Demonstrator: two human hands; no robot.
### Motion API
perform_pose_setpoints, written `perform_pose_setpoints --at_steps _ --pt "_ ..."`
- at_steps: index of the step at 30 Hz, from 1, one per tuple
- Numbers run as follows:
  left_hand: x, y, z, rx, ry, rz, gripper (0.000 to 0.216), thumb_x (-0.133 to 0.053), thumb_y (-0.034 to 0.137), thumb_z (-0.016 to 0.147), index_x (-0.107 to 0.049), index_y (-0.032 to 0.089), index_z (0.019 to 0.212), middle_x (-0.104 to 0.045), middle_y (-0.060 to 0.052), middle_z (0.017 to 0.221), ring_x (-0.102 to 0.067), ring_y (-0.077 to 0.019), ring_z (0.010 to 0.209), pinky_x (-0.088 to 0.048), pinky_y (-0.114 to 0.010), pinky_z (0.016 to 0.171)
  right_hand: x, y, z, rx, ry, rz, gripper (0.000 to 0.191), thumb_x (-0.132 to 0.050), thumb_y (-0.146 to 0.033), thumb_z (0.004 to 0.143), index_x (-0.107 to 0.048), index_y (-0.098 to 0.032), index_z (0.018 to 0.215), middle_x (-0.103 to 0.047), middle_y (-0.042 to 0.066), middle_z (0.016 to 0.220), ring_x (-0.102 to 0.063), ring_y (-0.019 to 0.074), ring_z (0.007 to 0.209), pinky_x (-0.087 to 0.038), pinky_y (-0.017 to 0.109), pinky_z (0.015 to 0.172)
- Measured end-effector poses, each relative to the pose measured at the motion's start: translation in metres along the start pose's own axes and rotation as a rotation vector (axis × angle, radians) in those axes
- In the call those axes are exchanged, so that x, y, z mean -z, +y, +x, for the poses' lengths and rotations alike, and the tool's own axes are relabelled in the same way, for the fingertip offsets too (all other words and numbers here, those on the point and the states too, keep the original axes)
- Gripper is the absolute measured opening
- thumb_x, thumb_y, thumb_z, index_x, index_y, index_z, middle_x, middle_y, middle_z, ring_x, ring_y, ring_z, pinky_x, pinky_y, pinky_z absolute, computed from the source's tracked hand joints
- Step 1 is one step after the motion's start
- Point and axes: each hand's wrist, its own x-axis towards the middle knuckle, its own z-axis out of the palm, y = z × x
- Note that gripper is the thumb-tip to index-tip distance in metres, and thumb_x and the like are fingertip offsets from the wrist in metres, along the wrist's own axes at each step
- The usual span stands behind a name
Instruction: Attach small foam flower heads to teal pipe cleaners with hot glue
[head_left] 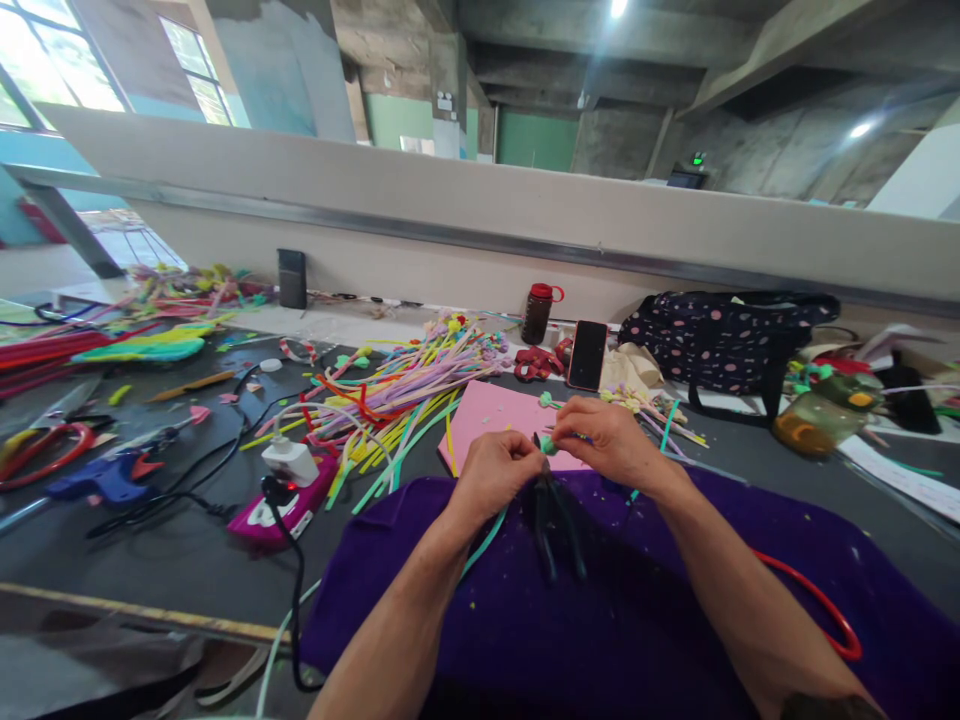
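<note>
A small mint-green fuzzy piece (pixel 549 445), which looks like bent pipe cleaner, sits between my two hands. My left hand (pixel 499 475) is closed in a pinch at its left side, and a mint-green pipe cleaner (pixel 486 545) trails down from those fingers. With its fingertips pinched together, my right hand (pixel 611 440) grips the piece from the right. Just below my fingers, pliers with dark handles (pixel 556 530) rest on the purple cloth (pixel 420 590). Behind the hands lies a pink board (pixel 487 415). The fingertips partly hide the green piece.
Left of the board is a pile of coloured pipe cleaners (pixel 427 375). A pink power strip (pixel 281 510), a blue glue gun (pixel 105 480) and red-handled scissors (pixel 52 450) lie further left. Behind stand a phone (pixel 587 355), a bottle (pixel 537 315) and a dark patterned bag (pixel 720 345).
</note>
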Motion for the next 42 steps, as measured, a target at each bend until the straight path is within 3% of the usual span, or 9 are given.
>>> perform_pose_setpoints --at_steps 9,12,17,25,32,39,42 --pt "0.001 -0.001 0.003 0.077 0.020 -0.121 0.017 -0.057 0.030 0.062 -0.060 0.013 0.057 -0.052 0.002 0.050 -0.040 -0.0083 0.047 -0.029 -0.020 0.046 0.001 0.003 -0.001 -0.005 0.061 0.133 0.017 -0.052 -0.023 0.081 -0.067 -0.022 0.089 -0.060 0.004 0.085 -0.056 0.0138 0.078 -0.045 0.027 0.069" --pt "0.004 -0.002 0.005 0.136 0.004 -0.280 0.020 -0.060 0.032 0.062 -0.058 0.013 0.056 -0.049 0.003 0.047 -0.038 -0.0060 0.042 -0.028 -0.019 0.043 0.008 0.002 -0.001 -0.058 0.180 0.232 0.021 -0.050 -0.024 0.082 -0.065 -0.023 0.097 -0.060 0.005 0.091 -0.057 0.0147 0.081 -0.046 0.028 0.072" --pt "0.010 0.000 0.005 0.330 -0.114 -0.616 0.024 -0.062 0.036 0.062 -0.056 0.013 0.065 -0.043 0.007 0.041 -0.023 -0.0012 0.029 -0.012 -0.017 0.031 0.010 -0.001 -0.001 -0.222 0.342 0.310 0.020 -0.050 -0.026 0.082 -0.065 -0.022 0.094 -0.063 0.004 0.085 -0.058 0.0158 0.077 -0.046 0.029 0.068" --pt "0.015 0.003 0.004 0.336 -0.143 -0.865 0.023 -0.063 0.033 0.064 -0.055 0.012 0.070 -0.044 0.007 0.043 -0.024 0.0010 0.028 -0.012 -0.014 0.029 -0.006 -0.004 0.001 -0.297 0.236 0.378 0.021 -0.051 -0.029 0.080 -0.065 -0.021 0.093 -0.062 0.003 0.078 -0.057 0.0135 0.067 -0.044 0.025 0.059" --pt "0.015 0.005 0.005 0.355 -0.152 -0.914 0.029 -0.063 0.039 0.064 -0.056 0.012 0.074 -0.044 0.007 0.043 -0.025 0.0009 0.027 -0.014 -0.014 0.028 -0.013 -0.008 0.003 -0.423 0.182 0.711 0.027 -0.055 -0.032 0.077 -0.060 -0.018 0.100 -0.062 0.003 0.081 -0.056 0.0117 0.063 -0.045 0.024 0.056" --pt "0.010 0.005 0.002 0.336 -0.176 -0.813 0.026 -0.063 0.037 0.065 -0.057 0.012 0.067 -0.043 0.006 0.038 -0.027 0.0003 0.028 -0.014 -0.014 0.030 -0.004 -0.008 0.002 -0.339 0.060 0.857 0.053 -0.066 -0.023 0.067 -0.048 -0.024 0.117 -0.055 0.006 0.105 -0.053 0.0130 0.079 -0.046 0.025 0.063" --pt "0.008 0.007 -0.001 0.331 -0.212 -0.771 0.025 -0.064 0.036 0.064 -0.056 0.012 0.063 -0.043 0.006 0.037 -0.027 -0.0003 0.028 -0.012 -0.015 0.030 -0.002 -0.011 0.001 -0.302 0.019 0.793 0.050 -0.067 -0.023 0.066 -0.050 -0.024 0.114 -0.055 0.005 0.105 -0.051 0.0129 0.081 -0.045 0.025 0.065"
